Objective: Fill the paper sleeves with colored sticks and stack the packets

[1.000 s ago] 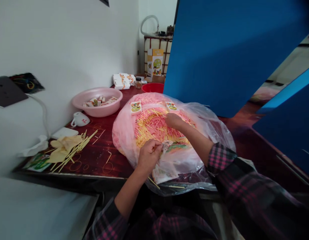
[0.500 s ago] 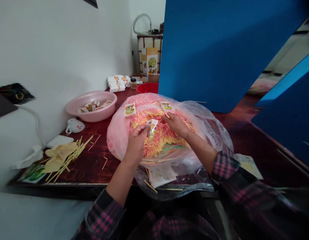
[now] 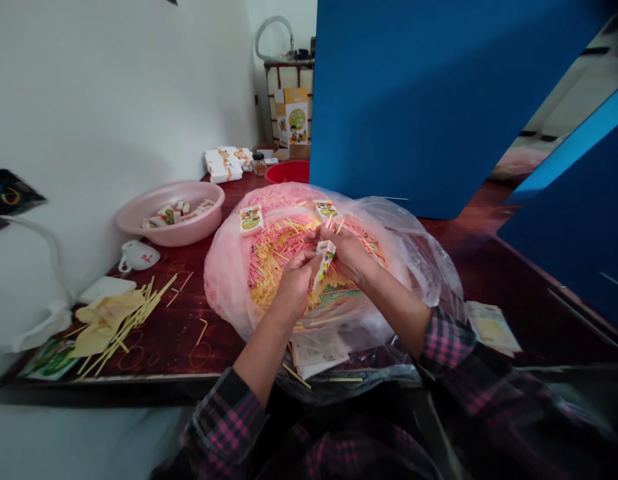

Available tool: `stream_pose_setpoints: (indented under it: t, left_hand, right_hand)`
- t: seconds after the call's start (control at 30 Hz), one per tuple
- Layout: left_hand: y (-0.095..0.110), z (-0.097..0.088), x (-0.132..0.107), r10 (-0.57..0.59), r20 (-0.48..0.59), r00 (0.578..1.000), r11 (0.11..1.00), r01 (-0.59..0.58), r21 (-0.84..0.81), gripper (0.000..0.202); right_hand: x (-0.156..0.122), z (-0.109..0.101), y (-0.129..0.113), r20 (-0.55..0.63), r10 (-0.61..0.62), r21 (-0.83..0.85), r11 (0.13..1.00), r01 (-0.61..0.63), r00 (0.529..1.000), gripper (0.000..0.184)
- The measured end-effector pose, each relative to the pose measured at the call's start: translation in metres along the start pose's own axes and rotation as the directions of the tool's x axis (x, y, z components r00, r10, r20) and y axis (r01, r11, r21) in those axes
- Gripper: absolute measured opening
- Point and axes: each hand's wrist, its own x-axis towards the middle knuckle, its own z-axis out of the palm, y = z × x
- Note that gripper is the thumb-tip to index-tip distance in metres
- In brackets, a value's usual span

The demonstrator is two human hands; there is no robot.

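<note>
My left hand [image 3: 293, 283] pinches a small printed packet [image 3: 325, 257], held tilted with its upper end toward my right hand. Close against the packet, my right hand [image 3: 347, 252] is closed on a few thin pink and yellow sticks [image 3: 331, 224] whose tips poke up past its fingers. Both hands are over a large clear plastic bag [image 3: 223, 267], rolled open and full of loose thin sticks [image 3: 273, 257] in pink, yellow and green. Two filled packets rest on the bag: a left packet [image 3: 251, 220] and a right packet [image 3: 327, 209], the latter just behind my right hand.
Left of the bag are a pink basin [image 3: 183, 233] holding several packets, a white cup [image 3: 139, 256] and a pile of yellow sticks [image 3: 139, 320]. A red basin [image 3: 287, 172] stands behind. A blue panel [image 3: 399, 120] rises at the back right. Papers [image 3: 493, 328] lie right.
My hands have come together; the packet moved right and up to my right hand, where stick tips now show. The view has shifted slightly.
</note>
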Motion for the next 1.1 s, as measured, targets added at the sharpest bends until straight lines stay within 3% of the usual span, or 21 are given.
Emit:
stream_pose_setpoints:
  t: [0.07, 0.2, 0.27, 0.33, 0.43, 0.53, 0.8, 0.97, 1.1]
  left_hand:
    - [0.003, -0.004, -0.002, 0.046, -0.005, 0.999, 0.996, -0.046, 0.075, 0.025]
    - [0.008, -0.016, -0.009, 0.142, -0.09, 0.986, 0.964, -0.118, 0.237, 0.02]
    - [0.007, -0.022, -0.013, 0.161, -0.132, 0.978, 0.947, -0.115, 0.299, 0.018]
    - [0.005, -0.027, -0.016, 0.179, -0.141, 0.974, 0.935, -0.123, 0.334, 0.016]
    - [-0.002, -0.03, -0.017, 0.214, -0.134, 0.968, 0.918, -0.153, 0.365, 0.014]
    - [-0.01, -0.029, -0.018, 0.222, -0.131, 0.966, 0.912, -0.158, 0.378, 0.016]
    - [-0.011, -0.022, -0.023, 0.169, -0.153, 0.974, 0.938, -0.111, 0.33, 0.016]
    - [-0.012, -0.023, -0.023, 0.15, -0.185, 0.971, 0.955, -0.094, 0.281, 0.018]
    - [-0.013, -0.021, -0.022, 0.148, -0.176, 0.973, 0.965, -0.103, 0.242, 0.017]
  right_hand:
    - [0.001, -0.005, -0.001, -0.045, -0.083, -0.154, 0.985, 0.076, 0.995, 0.04]
    - [0.0, -0.011, -0.009, -0.115, -0.272, -0.445, 0.874, 0.195, 0.955, 0.039]
    - [-0.003, -0.009, -0.015, -0.112, -0.309, -0.384, 0.89, 0.245, 0.945, 0.037]
    - [-0.008, -0.004, -0.02, -0.113, -0.27, -0.17, 0.953, 0.249, 0.956, 0.034]
    - [-0.017, 0.005, -0.026, -0.128, -0.123, 0.139, 0.98, 0.14, 0.984, 0.031]
    - [-0.024, 0.014, -0.029, -0.133, -0.06, 0.236, 0.968, 0.09, 0.989, 0.032]
    - [-0.019, 0.016, -0.026, -0.259, -0.116, 0.04, 0.991, 0.131, 0.959, 0.046]
    - [-0.023, 0.011, -0.029, -0.219, -0.252, -0.146, 0.964, 0.224, 0.942, 0.06]
    - [-0.04, 0.02, -0.039, -0.171, -0.302, -0.252, 0.934, 0.255, 0.938, 0.062]
